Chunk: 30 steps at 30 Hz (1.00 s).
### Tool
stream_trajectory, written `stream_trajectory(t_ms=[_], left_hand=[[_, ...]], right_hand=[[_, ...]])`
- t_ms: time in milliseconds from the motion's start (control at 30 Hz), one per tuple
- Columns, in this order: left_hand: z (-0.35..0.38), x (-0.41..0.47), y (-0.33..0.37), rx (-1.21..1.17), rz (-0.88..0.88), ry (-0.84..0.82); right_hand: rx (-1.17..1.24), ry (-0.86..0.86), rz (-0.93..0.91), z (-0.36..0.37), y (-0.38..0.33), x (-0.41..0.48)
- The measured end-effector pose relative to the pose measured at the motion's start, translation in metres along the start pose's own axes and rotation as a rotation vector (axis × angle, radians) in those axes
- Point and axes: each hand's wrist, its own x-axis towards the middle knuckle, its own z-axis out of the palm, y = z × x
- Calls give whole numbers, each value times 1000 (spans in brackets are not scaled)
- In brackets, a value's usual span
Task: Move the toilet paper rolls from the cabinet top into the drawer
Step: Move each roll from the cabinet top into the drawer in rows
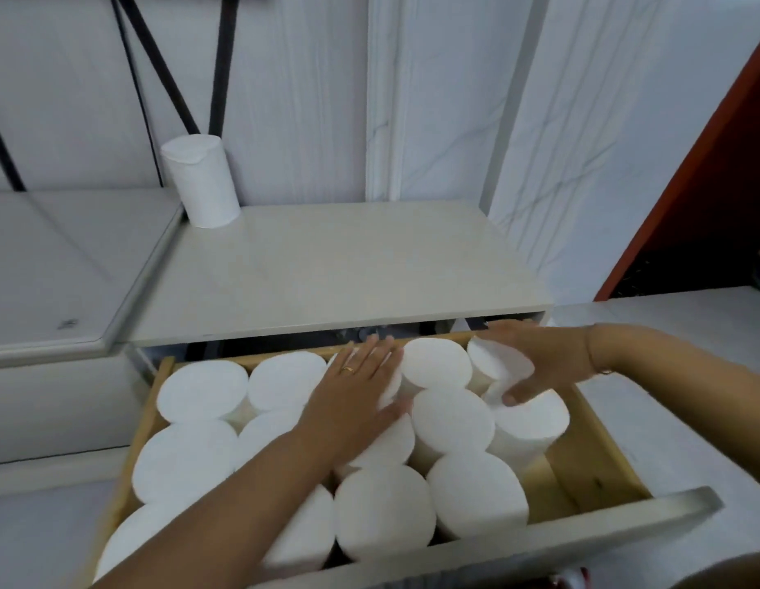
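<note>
though crowded, drawer (582, 482) room front-right

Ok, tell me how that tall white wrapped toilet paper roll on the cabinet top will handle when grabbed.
The tall white wrapped toilet paper roll is likely light and slightly squashy, being soft paper. Standing on end, taller than wide, it may tip if pushed sideways, then roll across the smooth beige cabinet top.

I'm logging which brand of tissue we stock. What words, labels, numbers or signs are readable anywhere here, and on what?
None can be read.
The upright roll on the cabinet top is plain white.
The rolls in the drawer, including the back-right roll that the right hand grips, show bare white ends.
The drawer front and wall panels carry no print.
</note>
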Motion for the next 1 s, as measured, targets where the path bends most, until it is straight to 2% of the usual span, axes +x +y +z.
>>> stream_trajectory(t_ms=[167, 333, 467, 633, 800, 900, 1000], left_hand=[[-30, -11, -73, 17, -169, 101], [-46, -15, -130, -1, -363, 128], [-42, -17, -147, 83, -453, 132], [-29, -14, -141, 48, -519, 226], [-26, -14, -143, 16, -505, 244], [-27, -14, -142, -6, -512, 244], [-27, -14, -143, -8, -512, 244]], right_hand=[[306, 455, -126, -44, -66, 59], [564, 579, -279, -73, -148, 143], [619, 647, -342, -111, -208, 207], [512, 717, -398, -158, -262, 273], [190, 728, -420, -192, -290, 319], [96, 741, -407, -206, -296, 335], [81, 865, -448, -216, -298, 342]])
